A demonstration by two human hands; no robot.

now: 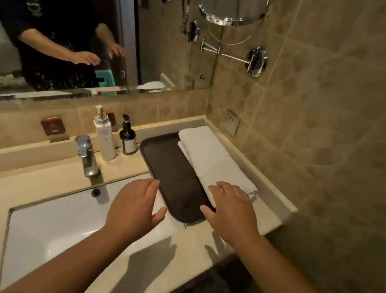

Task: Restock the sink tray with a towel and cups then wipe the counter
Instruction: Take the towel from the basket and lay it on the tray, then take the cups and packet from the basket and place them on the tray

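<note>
Nearest us: two bare forearms reach in from the bottom edge, both extended forward and palm-down over the tabletop.

Left hand: fingers spread and slightly curled, holding nothing. It hovers over the sink edge, with its fingertips at the tray's left rim; we can't tell if they actually touch.

Right hand: also opened flat, fingers loosely fanned, nothing pinched. It sits over the near end of the towel, thumb over the tray surface. It looks like it rests on the towel, but contact is not certain from this angle.

Count of task items: one tray, dark brown with rounded corners, lying on the tabletop right of the sink and running diagonally toward the back corner. One towel, white and folded long, lying along the tray's right side, with its far end reaching past the tray's far rim. We see no cups in view.

Further back: one chrome faucet behind the sink. Two pump bottles just beside it, one tall white bottle and one short dark bottle, standing upright close together near the tray's far left corner.

On the wall: one red tag left of the faucet, one socket on the right wall, one round swing-arm mirror above it. The large wall mirror reflects a person in dark clothing with both hands out.
</note>
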